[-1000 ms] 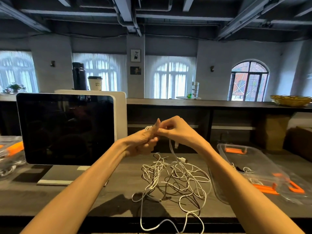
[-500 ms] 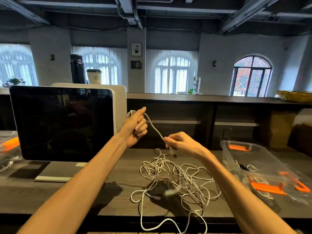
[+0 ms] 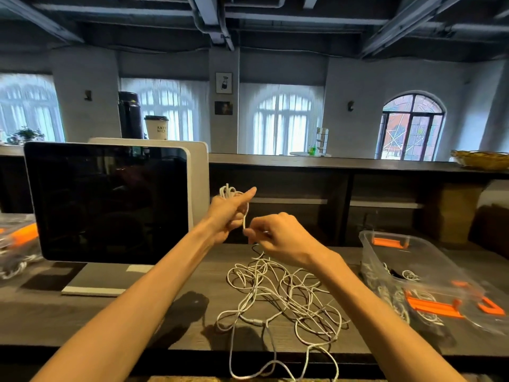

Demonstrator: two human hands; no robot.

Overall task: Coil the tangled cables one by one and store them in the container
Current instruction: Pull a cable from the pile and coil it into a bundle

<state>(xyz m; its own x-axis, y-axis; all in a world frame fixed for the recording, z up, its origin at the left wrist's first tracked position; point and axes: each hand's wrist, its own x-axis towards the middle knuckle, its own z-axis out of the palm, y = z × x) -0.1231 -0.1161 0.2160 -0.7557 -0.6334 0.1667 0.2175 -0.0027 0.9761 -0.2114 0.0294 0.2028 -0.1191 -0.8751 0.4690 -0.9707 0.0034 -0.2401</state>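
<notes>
We see from one head-worn wide camera, facing forward and slightly down, close over the desk (image 3: 82, 312), windows far beyond.

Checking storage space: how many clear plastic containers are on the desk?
2. One container with orange clips sits right of the cable pile, with cables inside; another is cut off at the left edge. More may lie outside the view.

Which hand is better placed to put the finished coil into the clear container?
Probably the left hand: it already grips the coil. The right hand is nearer the container, but it pinches the loose cable end.
</notes>
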